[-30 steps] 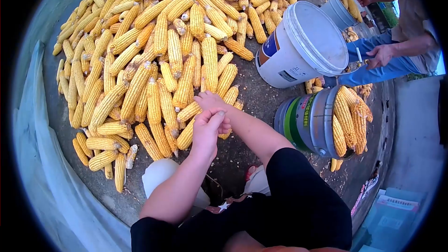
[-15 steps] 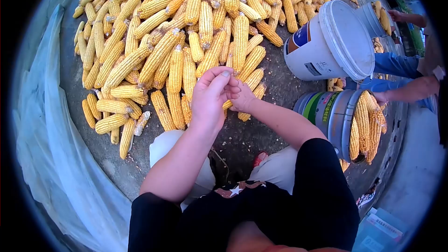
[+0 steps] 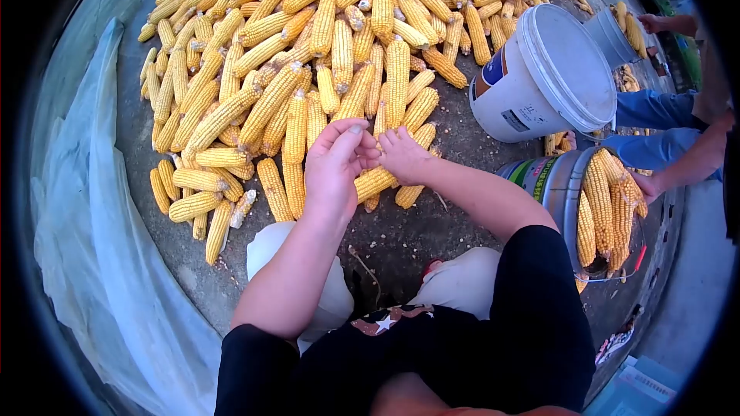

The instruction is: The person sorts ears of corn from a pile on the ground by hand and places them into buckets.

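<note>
Over on your left, a wrinkled, translucent plastic sheet (image 3: 116, 246) lies beside the heap of corn cobs (image 3: 270, 100), knobbly yellow cylinders on dark ground (image 3: 397, 225). Your left hand (image 3: 334, 162) has fingers curled toward the thumb, your right hand (image 3: 404, 157) bends its fingers just beside it over the nearest cobs, and I cannot tell whether either grips anything. Further right stand a smooth white bucket (image 3: 512, 96) and a ribbed grey bucket (image 3: 561, 192) packed with cobs, a co-worker's hand (image 3: 649, 186) near its rim.
</note>
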### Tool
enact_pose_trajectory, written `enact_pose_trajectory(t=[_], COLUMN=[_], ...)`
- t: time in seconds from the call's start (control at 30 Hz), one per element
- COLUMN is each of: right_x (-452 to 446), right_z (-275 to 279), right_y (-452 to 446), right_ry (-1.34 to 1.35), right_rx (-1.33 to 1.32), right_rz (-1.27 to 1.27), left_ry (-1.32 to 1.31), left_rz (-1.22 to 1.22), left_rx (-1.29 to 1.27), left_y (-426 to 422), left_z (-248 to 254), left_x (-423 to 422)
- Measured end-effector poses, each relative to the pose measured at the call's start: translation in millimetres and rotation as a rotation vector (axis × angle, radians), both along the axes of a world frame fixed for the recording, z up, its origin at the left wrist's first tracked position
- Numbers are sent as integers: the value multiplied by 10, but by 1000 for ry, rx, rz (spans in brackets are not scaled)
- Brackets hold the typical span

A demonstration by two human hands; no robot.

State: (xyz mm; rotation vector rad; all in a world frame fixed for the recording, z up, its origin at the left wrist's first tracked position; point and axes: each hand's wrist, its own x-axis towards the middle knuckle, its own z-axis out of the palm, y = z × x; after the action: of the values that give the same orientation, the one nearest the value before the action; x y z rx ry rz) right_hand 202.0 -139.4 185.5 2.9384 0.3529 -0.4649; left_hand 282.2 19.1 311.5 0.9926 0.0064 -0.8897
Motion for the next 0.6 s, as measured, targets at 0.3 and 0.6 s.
enact_pose_trajectory(t=[0.3, 0.6], right_x=[-538, -877], right_z=[1554, 1904], right_y=[-1313, -1618], right_ry=[-809, -880], right_rx=[1271, 1764], right_rz=[-1035, -1242], left_ry=[4, 21], left_rz=[44, 15], left_rx=[-4, -10], left_y=[-59, -54], left_z=[20, 18], left_x=[58, -13])
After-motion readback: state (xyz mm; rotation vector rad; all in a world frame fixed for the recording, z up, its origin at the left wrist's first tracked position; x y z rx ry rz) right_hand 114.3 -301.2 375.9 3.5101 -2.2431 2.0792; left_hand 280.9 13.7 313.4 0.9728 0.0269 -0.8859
